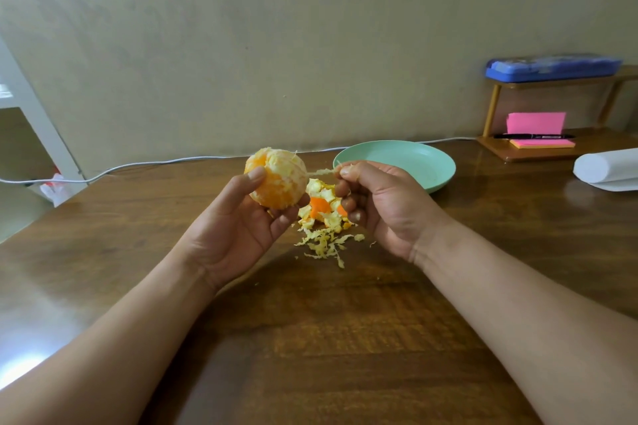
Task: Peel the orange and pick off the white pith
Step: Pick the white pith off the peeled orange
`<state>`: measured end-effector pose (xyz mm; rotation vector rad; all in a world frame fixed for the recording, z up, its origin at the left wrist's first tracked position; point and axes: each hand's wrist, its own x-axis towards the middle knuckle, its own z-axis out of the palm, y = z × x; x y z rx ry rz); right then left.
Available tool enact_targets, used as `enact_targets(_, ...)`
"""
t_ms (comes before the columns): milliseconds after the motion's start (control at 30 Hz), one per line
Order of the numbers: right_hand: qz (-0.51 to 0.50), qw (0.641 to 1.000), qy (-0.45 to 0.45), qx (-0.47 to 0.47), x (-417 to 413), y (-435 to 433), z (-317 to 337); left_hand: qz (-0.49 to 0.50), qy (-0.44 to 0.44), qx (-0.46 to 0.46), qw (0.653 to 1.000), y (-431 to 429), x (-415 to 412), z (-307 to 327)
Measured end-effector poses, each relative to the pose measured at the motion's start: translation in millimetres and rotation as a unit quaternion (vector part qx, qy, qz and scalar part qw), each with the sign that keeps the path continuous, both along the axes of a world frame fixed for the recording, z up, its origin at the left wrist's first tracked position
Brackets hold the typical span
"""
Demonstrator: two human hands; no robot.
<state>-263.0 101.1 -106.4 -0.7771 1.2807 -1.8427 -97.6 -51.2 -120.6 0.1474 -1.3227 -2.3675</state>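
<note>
My left hand (238, 228) grips a peeled orange (278, 179) above the wooden table, thumb on its left side and fingers underneath. Patches of white pith still cover its top and right side. My right hand (376, 200) pinches a thin strip of pith (322, 172) between thumb and forefinger; the strip stretches left toward the orange. Below and between the hands lies a heap of orange peel pieces (322, 203) and shreds of pith (324, 243) on the table.
A mint-green plate (414, 159) sits behind my right hand. At the far right are a white paper roll (604, 167) and a small wooden shelf (552, 148) with pink sticky notes, a pen and a blue case. A white cable (138, 166) runs along the wall.
</note>
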Motion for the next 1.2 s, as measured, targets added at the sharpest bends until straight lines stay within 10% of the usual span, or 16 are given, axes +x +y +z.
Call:
enact_targets(200,-0.044,0.999,0.021,0.017,-4,-1,-5,-0.005,0.020,0.024,1.000,-5,3,-1)
enact_targets(433,-0.105,0.847,0.503,0.139,7,0,-16,0.022,-0.045,-0.011,0.999,1,-5,-3)
enact_targets(1200,-0.150,0.862,0.484,-0.006,16,4,-9,0.017,-0.044,-0.065,0.997,1,-3,-2)
